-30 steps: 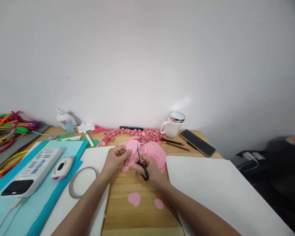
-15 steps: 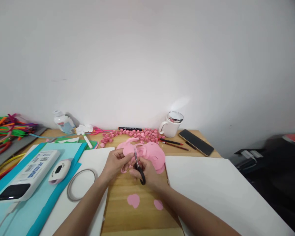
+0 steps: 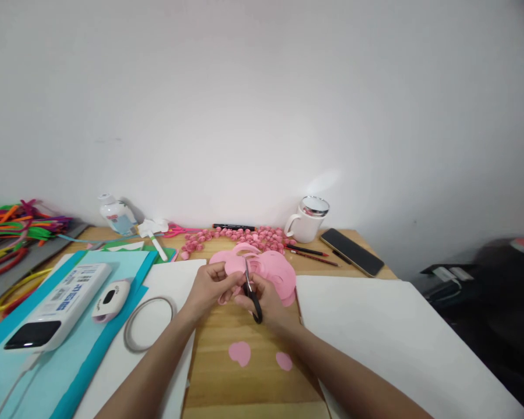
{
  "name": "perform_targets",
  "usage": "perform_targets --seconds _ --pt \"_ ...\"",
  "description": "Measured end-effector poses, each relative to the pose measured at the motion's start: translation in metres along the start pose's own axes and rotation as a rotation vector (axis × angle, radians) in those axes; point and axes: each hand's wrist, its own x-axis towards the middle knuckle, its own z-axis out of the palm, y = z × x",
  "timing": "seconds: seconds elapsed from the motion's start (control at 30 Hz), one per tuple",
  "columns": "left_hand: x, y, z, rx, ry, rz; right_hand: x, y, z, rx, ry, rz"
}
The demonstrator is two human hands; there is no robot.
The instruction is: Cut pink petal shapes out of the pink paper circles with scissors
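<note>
My left hand (image 3: 209, 288) pinches a small pink paper piece (image 3: 234, 266) over the wooden table (image 3: 244, 390). My right hand (image 3: 268, 299) grips black-handled scissors (image 3: 252, 291), whose blades point up into that pink piece. Behind my hands lies a heap of pink paper circles (image 3: 275, 270). Two cut pink petal shapes (image 3: 239, 352) lie on the wood in front of my wrists, the smaller petal (image 3: 283, 361) to the right.
A white mug (image 3: 308, 220), a phone (image 3: 351, 251), pencils (image 3: 312, 255) and small pink rolled pieces (image 3: 244, 237) line the back. At left sit a power bank (image 3: 59, 305) on blue paper, a white gadget (image 3: 111, 298), a wire ring (image 3: 148, 323) and pipe cleaners (image 3: 13, 224). A white sheet (image 3: 388, 337) lies right.
The scissors and the pink piece shifted slightly as the cutting goes on; the view wobbled a little. Both hands stay in the same place.
</note>
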Motion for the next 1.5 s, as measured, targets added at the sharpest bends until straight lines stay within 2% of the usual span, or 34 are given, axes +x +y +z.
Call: perform_targets --seconds 0.43,0.63,0.8,1.07,1.5 --pt "0.000 0.008 0.001 -0.105 0.126 0.032 0.003 0.010 -0.004 -0.064 0.028 0.047" --pt "-0.002 0.007 0.006 -0.057 0.069 0.015 -0.001 0.003 0.002 -0.061 0.028 0.018" --pt "-0.002 0.007 0.007 0.010 0.097 0.040 -0.004 -0.003 0.006 -0.036 -0.013 0.048" --pt "-0.003 0.006 0.007 0.045 0.077 0.002 0.003 0.005 0.001 0.017 -0.035 -0.089" --pt "-0.001 0.001 0.007 0.033 0.095 0.004 0.001 0.002 0.000 0.029 -0.030 0.000"
